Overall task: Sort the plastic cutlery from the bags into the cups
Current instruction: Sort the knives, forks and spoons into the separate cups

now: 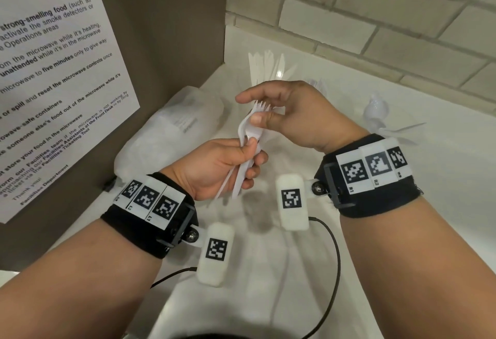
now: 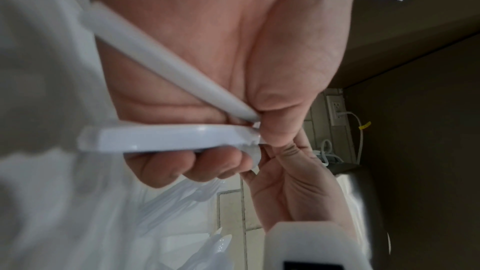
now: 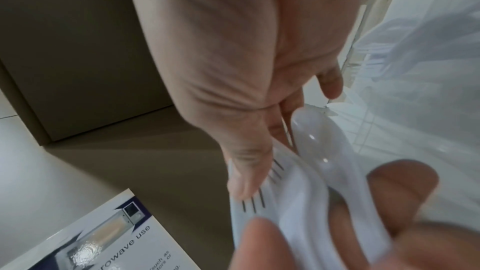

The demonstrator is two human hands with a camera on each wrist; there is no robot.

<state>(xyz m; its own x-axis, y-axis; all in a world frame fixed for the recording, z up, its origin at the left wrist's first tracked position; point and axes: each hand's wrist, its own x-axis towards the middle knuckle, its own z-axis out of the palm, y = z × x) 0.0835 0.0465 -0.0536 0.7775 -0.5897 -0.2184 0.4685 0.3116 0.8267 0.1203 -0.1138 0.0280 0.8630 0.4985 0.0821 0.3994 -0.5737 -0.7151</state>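
A white surface [image 1: 281, 271] is seen below both hands, with a printed microwave notice [image 1: 53, 70] on the brown panel at left. A clear plastic bag [image 1: 171, 129] lies on the surface by that panel. Knives are stood in a cup [image 1: 264, 67] at the back; spoons [image 1: 377, 109] show further right. A bundle of white plastic cutlery [image 1: 248, 151] is gripped by the curled left hand [image 1: 220, 169]. Its fork heads are pinched between thumb and fingers of the right hand [image 1: 295, 113].
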